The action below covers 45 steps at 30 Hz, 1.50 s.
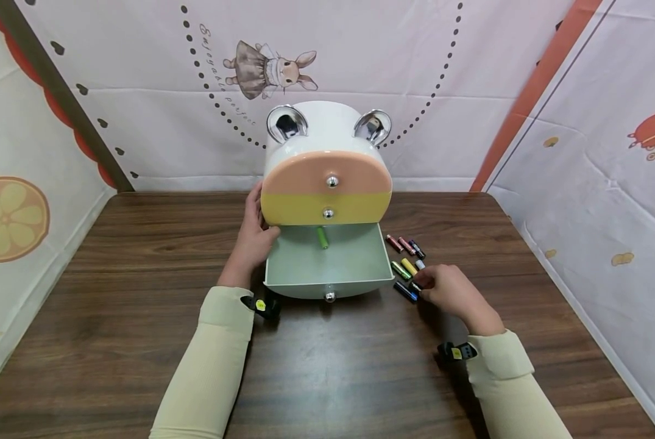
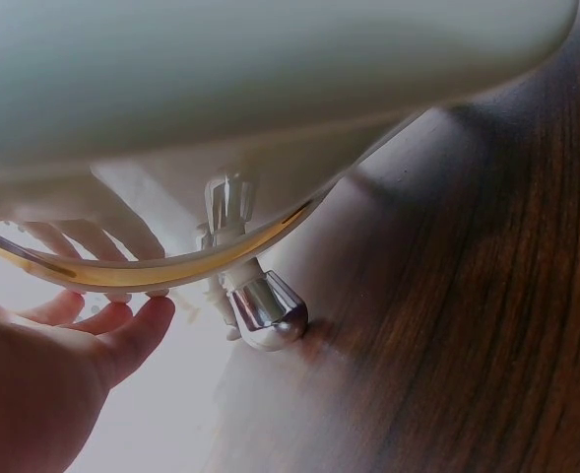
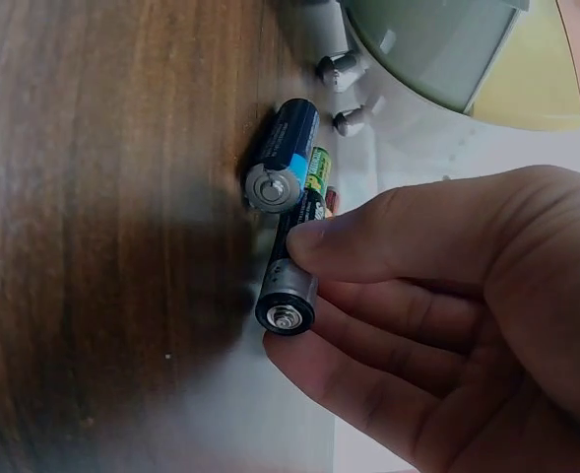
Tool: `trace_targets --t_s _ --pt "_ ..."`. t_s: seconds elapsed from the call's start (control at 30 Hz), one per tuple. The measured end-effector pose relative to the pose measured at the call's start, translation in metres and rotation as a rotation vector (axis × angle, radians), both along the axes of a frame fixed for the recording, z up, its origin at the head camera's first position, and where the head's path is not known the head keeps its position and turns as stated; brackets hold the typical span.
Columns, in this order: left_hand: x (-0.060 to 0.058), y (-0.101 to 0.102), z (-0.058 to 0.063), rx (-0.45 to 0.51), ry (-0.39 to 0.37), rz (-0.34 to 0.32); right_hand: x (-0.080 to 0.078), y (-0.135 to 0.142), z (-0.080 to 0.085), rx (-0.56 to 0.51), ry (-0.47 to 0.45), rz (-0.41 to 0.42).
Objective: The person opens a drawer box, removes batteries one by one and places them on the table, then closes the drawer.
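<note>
A small drawer cabinet [image 1: 327, 128] with shiny ears stands at the table's back; its pale green bottom drawer [image 1: 316, 268] is pulled out. Inside the drawer lies one green battery [image 1: 322, 238]. My left hand [image 1: 253, 244] rests against the cabinet's left side, thumb by the drawer's edge. To the right of the drawer, my right hand [image 1: 450, 292] pinches a black and silver battery [image 3: 290, 286] between thumb and fingers. Just beside it on the table is a black and blue battery [image 1: 405, 291]. A green striped battery [image 1: 400, 270] and a yellow battery [image 1: 409, 266] lie close behind.
Farther back on the right lie two red batteries [image 1: 394, 243] and a dark one [image 1: 417, 248]. The peach and yellow drawers [image 1: 300, 207] above are closed, each with a round silver knob. Printed cloth [image 1: 349, 55] hangs behind the wooden table [image 1: 157, 262].
</note>
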<state>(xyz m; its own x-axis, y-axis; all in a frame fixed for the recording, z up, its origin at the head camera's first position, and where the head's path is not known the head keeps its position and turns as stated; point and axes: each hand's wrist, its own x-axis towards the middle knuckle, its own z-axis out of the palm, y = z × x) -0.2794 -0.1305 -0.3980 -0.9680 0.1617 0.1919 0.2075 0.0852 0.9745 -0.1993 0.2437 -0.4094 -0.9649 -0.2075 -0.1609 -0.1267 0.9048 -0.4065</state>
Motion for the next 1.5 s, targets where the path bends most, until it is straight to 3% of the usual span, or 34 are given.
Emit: trace_targets --t_s 0.3,0.53,0.7,0.83,1.13,1.5 --pt "-0.002 0.001 -0.002 0.001 -0.001 -0.002 0.002 0.0 -0.002 0.011 0.032 -0.02" --pt "-0.017 -0.001 -0.023 -0.005 0.014 0.019 0.003 0.001 -0.004 0.008 0.049 -0.03" --pt "-0.018 -0.003 -0.027 -0.013 0.027 0.028 0.002 0.001 -0.006 0.003 0.052 -0.026" --pt "-0.016 -0.003 -0.025 -0.009 0.006 0.02 0.002 0.002 -0.007 0.007 0.052 -0.026" --pt "-0.001 -0.001 -0.003 0.005 0.001 0.001 0.004 0.0 0.002 -0.001 0.046 -0.032" --pt "-0.001 0.0 -0.002 -0.001 0.0 0.002 0.003 -0.006 0.018 -0.015 0.138 -0.015"
